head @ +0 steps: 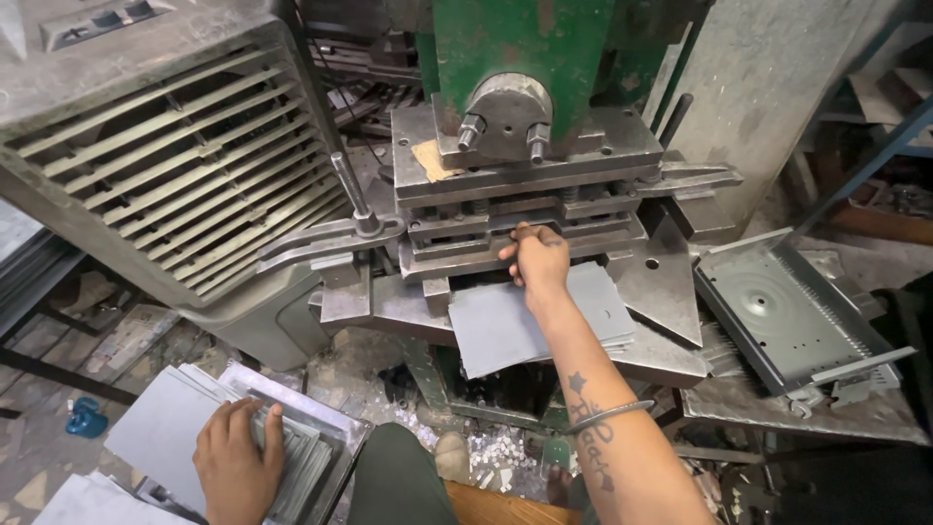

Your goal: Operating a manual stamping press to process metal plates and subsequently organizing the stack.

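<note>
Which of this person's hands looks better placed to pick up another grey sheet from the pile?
Probably the left hand: it already lies flat on the stack of grey sheets by the knee. The right hand is stretched out to the sheet at the press die.

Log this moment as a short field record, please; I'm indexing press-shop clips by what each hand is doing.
left hand: palm down on a stack of grey metal sheets at lower left
right hand: reaching into the press die, fingers at its opening
under right forearm: loose grey sheets on the press bed
machine: green press
right side: punched metal tray
</note>
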